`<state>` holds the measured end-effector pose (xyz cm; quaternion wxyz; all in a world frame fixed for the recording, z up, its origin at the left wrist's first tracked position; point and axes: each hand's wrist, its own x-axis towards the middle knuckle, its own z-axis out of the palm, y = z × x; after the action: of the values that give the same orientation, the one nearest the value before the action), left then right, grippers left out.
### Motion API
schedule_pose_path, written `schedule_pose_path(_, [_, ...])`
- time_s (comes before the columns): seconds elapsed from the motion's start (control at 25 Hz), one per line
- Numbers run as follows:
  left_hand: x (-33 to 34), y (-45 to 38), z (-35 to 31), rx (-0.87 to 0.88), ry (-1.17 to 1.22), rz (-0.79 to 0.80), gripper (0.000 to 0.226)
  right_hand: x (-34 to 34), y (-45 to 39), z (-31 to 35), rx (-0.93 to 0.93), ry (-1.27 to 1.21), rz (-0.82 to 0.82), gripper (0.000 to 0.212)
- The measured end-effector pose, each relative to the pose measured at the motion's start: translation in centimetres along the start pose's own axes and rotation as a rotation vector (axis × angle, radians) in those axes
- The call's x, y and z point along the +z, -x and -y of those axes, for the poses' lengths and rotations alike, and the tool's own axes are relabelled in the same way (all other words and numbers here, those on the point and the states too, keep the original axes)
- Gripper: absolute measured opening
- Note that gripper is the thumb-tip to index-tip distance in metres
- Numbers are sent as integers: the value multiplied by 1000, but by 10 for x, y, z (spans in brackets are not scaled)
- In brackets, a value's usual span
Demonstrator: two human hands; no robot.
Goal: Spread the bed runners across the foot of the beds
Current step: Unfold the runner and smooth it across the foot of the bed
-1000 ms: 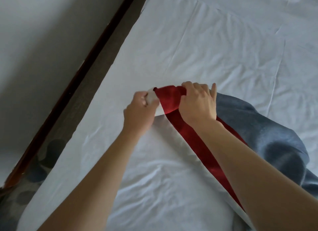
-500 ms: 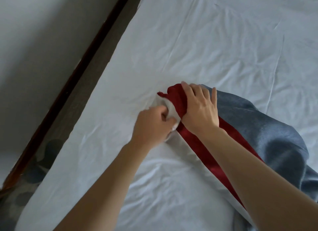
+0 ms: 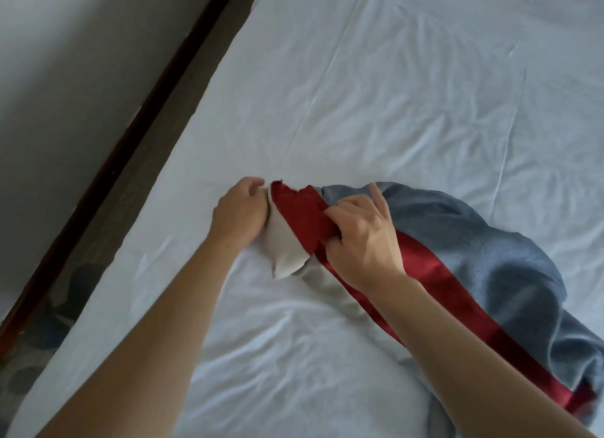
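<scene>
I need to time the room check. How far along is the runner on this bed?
Done: the white sheet is on, though wrinkled. In hand: the left hand grips the bed runner at its pale end corner and the right hand pinches its red stripe. Left: the runner lies bunched, not yet spread flat across the bed.

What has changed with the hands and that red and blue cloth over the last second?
The left hand dipped toward the person, then moved back out left, pulling the bed runner's white lining open. The right hand shifted from gripping the red end to bunching the red band a little further in, so the end now lies more spread. Both hands keep hold; the white sheet and the blue heap stay put.
</scene>
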<state>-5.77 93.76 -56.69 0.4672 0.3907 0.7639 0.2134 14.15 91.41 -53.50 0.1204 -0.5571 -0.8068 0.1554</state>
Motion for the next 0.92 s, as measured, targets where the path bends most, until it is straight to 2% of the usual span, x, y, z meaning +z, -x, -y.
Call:
schedule_pose_path(0.08, [-2,-4,-4,-116,-19,133,59,-6,14,1,-35,50,125,13])
schedule_pose_path(0.16, [2,-2,-8,-140,-173,245,71,-14,28,4,-59,179,440,27])
schedule_pose_path(0.24, [10,4,-5,-86,-388,337,57,-19,36,4,-115,218,686,34])
schedule_pose_path(0.28, [14,8,-3,-59,-467,376,47,-23,35,4,-116,164,730,41])
schedule_pose_path(0.32, [18,13,-1,-33,-506,404,35,-29,31,3,-66,78,689,46])
schedule_pose_path(0.4, [21,25,4,35,-510,416,15,-37,20,-3,55,-24,351,45])
schedule_pose_path(0.44, [20,32,5,71,-504,398,14,-38,12,-8,91,-3,219,44])
schedule_pose_path(0.48, [18,39,7,101,-505,362,14,-38,4,-10,115,49,203,45])
schedule_pose_path(0.52, [15,46,10,125,-505,314,15,-36,-2,-9,114,110,284,45])
schedule_pose_path(0.6, [7,57,14,138,-503,185,14,-24,-4,-5,68,237,456,31])
schedule_pose_path(0.64, [1,61,16,128,-497,122,13,-20,-2,-3,52,272,468,23])
schedule_pose_path(0.72, [-19,65,23,82,-491,-29,16,-20,4,-6,56,283,352,16])
schedule_pose_path(0.84, [-63,58,35,-31,-412,-231,16,-40,8,-27,168,295,94,7])
schedule_pose_path(0.92, [-74,60,37,-48,-287,-260,15,-50,9,-32,218,326,71,7])
